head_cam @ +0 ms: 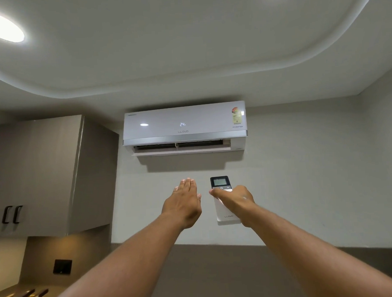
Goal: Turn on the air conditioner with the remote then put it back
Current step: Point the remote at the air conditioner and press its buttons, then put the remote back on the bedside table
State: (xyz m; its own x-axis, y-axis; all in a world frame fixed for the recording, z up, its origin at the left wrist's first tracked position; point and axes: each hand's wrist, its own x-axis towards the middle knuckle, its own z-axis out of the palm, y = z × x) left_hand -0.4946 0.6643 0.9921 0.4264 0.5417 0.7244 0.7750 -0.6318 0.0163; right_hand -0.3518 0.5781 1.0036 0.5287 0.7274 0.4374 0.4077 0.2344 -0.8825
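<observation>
In the head view, a white wall-mounted air conditioner (184, 126) sits at centre frame, its display reading 24 and its lower flap open. Just below it, the right hand (235, 199) grips a white remote (222, 199), thumb on the buttons. The left hand (185, 202) is beside it, flat, fingers extended and empty.

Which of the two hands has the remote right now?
The right hand holds the remote, thumb by its top buttons. The left hand is flat, open and empty beside it.
</observation>
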